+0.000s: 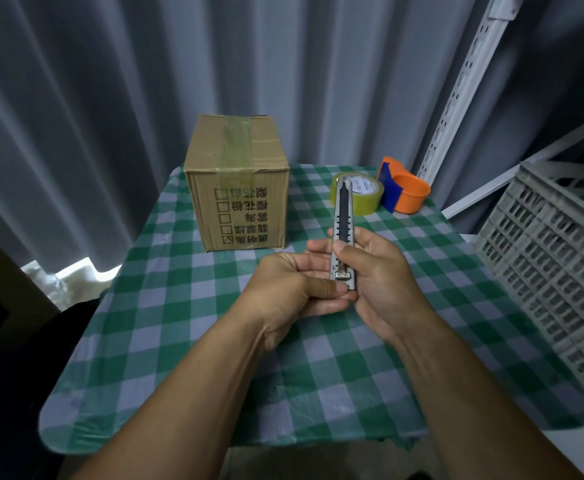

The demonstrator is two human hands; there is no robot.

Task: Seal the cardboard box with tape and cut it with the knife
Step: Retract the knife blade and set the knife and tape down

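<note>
A brown cardboard box (pixel 236 181) stands at the far left of the table, its top flaps closed under a strip of clear tape running down the front. A grey utility knife (pixel 343 216) points away from me, upright over the table's middle. My right hand (pixel 377 271) grips its lower body with the thumb on the slider. My left hand (pixel 294 285) cups the knife's near end, thumb pressed by the metal tip. A roll of clear yellowish tape (pixel 365 199) lies flat behind the knife.
An orange and blue tape dispenser (pixel 403 190) sits right of the roll. The table wears a green checked cloth (pixel 186 341). A grey plastic crate (pixel 560 258) stands close on the right, below a white slotted rail (pixel 463 84). Grey curtains hang behind.
</note>
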